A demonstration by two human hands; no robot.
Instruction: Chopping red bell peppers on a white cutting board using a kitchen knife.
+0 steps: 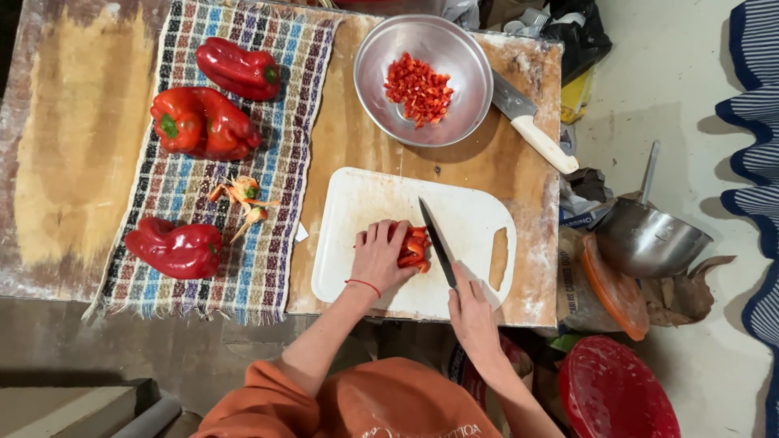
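Left hand [380,255] curled, pinning pepper strips [414,248] on white board [365,203], right hand [473,312] gripping knife [436,241] beside strips, steel bowl [389,49] of diced pepper behind, whole peppers [203,122] on cloth [268,186]

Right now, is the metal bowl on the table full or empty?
Partly filled: chopped red pepper covers only part of the metal bowl; bare metal shows around it.
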